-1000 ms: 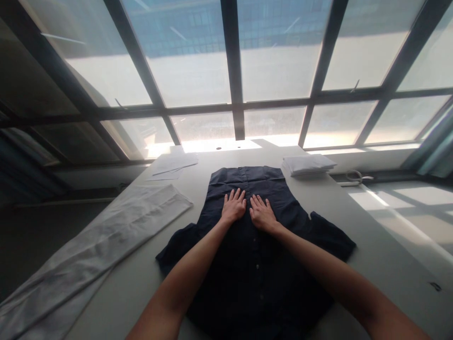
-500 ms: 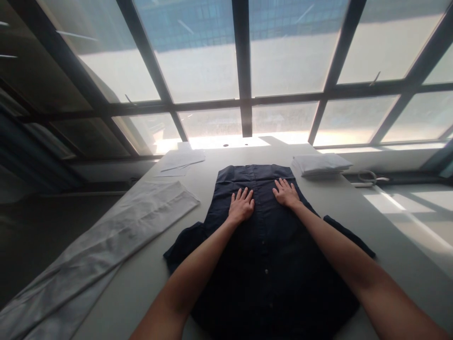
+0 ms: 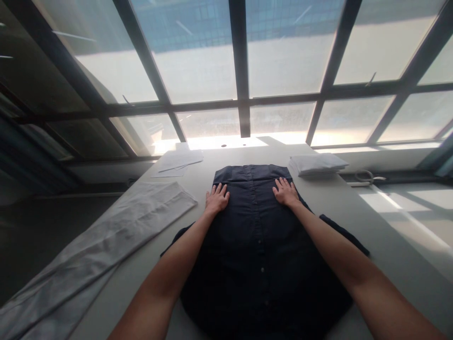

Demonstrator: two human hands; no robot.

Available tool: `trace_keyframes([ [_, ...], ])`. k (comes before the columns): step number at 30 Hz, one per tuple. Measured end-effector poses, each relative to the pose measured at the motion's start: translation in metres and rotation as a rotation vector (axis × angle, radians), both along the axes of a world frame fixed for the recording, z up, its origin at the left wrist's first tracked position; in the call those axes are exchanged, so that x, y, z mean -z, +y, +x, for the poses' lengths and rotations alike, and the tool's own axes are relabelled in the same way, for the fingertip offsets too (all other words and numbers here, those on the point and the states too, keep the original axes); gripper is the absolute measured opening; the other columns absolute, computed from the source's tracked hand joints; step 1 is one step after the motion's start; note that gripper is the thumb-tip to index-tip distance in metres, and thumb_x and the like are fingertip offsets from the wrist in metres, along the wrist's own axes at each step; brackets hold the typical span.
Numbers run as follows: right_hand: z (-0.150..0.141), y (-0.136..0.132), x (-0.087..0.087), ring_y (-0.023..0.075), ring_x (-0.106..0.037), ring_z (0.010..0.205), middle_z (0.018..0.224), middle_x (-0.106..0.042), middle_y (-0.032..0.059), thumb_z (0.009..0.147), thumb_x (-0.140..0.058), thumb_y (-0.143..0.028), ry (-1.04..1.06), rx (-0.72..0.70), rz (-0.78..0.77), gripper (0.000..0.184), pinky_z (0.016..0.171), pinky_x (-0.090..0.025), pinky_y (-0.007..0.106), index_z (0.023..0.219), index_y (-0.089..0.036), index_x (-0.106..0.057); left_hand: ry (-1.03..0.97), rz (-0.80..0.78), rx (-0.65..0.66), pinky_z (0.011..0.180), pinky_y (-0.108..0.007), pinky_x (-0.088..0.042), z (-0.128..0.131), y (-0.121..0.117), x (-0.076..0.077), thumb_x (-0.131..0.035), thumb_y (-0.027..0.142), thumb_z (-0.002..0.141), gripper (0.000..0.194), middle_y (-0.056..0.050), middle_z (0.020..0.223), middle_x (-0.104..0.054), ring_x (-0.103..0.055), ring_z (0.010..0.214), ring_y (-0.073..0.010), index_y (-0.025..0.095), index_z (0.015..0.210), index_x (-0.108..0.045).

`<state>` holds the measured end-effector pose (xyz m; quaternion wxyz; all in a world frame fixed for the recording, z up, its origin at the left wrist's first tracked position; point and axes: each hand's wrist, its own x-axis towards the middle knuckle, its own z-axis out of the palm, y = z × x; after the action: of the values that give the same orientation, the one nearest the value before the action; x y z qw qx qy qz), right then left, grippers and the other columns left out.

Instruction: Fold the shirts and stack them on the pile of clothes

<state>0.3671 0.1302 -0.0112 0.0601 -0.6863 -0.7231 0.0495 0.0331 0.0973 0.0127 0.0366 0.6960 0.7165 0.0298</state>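
Observation:
A dark navy short-sleeved shirt [image 3: 244, 236] lies spread on the white table [image 3: 141, 264], its button placket running down the middle and its far end toward the window. My left hand [image 3: 217, 198] rests on the shirt's left edge near the far end, fingers spread. On the opposite edge, at about the same height, my right hand [image 3: 285, 191] lies flat with its fingers spread. Both palms face down on the cloth, and neither grasps it. My forearms cover parts of the shirt's sides and sleeves.
Pale grey trousers [image 3: 106, 245] stretch along the table's left side. Thin white sheets [image 3: 180, 160] lie at the far left, and a folded white cloth stack [image 3: 316, 164] sits at the far right. Large framed windows [image 3: 208, 123] rise behind the table. A white cable [image 3: 366, 177] lies beyond the right edge.
My right hand has slid from the shirt's middle to its right edge, then my left hand to the left edge. The view has shifted slightly.

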Motion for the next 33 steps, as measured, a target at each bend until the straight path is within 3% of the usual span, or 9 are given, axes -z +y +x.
trace_keyframes([
  [5,0.0,0.0,0.002,0.0242,-0.015,0.158,0.172,-0.02,0.0084,0.105,-0.024,-0.048,0.016,-0.002,0.01,0.067,0.126,-0.011,0.049,0.164,-0.017,-0.028,0.044,-0.01,-0.018,0.123,-0.067,-0.012,0.001,0.002,-0.003,-0.022,0.049,0.104,0.066,-0.007,0.172,-0.019,-0.015,0.158,-0.0323,0.022,0.163,-0.03],
  [8,-0.001,-0.001,0.0,0.0244,-0.015,0.158,0.172,-0.02,0.0088,0.105,-0.024,-0.047,0.015,0.002,0.019,0.066,0.126,-0.011,0.049,0.164,-0.017,-0.029,0.023,0.055,0.066,0.125,-0.063,-0.013,0.02,-0.006,0.0,-0.024,0.05,0.104,0.066,-0.008,0.171,-0.022,-0.016,0.158,-0.0309,0.021,0.163,-0.032],
  [12,-0.002,-0.004,-0.003,0.0239,-0.016,0.158,0.172,-0.02,0.0091,0.105,-0.024,-0.045,0.019,0.003,0.013,0.066,0.126,-0.011,0.048,0.164,-0.017,-0.029,-0.029,0.041,0.186,0.126,-0.059,-0.014,0.038,-0.019,0.005,-0.025,0.057,0.104,0.066,-0.003,0.171,-0.021,-0.015,0.159,-0.0279,0.029,0.163,-0.032],
  [20,0.002,-0.027,-0.002,0.0249,-0.017,0.158,0.171,-0.023,0.0099,0.104,-0.026,-0.044,0.04,-0.008,0.023,0.065,0.126,-0.012,0.048,0.163,-0.016,-0.032,0.003,0.064,0.172,0.126,-0.057,-0.014,0.039,-0.047,0.01,-0.024,0.057,0.104,0.064,0.0,0.172,-0.02,-0.015,0.159,-0.0282,0.033,0.163,-0.03],
  [24,0.0,-0.034,-0.006,0.0254,-0.018,0.157,0.171,-0.024,0.0114,0.105,-0.027,-0.042,0.04,0.004,0.009,0.063,0.126,-0.013,0.049,0.162,-0.016,-0.033,0.005,0.013,0.158,0.125,-0.062,-0.015,0.042,-0.051,0.007,-0.025,0.055,0.104,0.064,-0.002,0.172,-0.019,-0.014,0.159,-0.0309,0.031,0.163,-0.029],
  [28,-0.025,-0.038,-0.011,0.0286,-0.014,0.158,0.171,-0.02,0.0171,0.105,-0.026,-0.036,0.045,0.032,0.062,0.063,0.125,-0.011,0.055,0.162,-0.011,-0.03,-0.003,0.02,0.197,0.123,-0.064,-0.017,0.057,-0.04,-0.002,-0.029,0.052,0.104,0.064,-0.005,0.172,-0.022,-0.016,0.158,-0.0331,0.028,0.163,-0.031],
  [33,-0.074,-0.039,-0.014,0.0257,-0.013,0.159,0.171,-0.02,0.0139,0.104,-0.027,-0.034,0.099,-0.247,0.057,0.063,0.126,-0.013,0.051,0.163,-0.011,-0.029,-0.024,0.04,0.306,0.124,-0.059,-0.022,0.088,-0.018,-0.003,-0.03,0.042,0.105,0.059,-0.003,0.17,-0.027,-0.021,0.157,-0.0301,0.027,0.162,-0.031],
])
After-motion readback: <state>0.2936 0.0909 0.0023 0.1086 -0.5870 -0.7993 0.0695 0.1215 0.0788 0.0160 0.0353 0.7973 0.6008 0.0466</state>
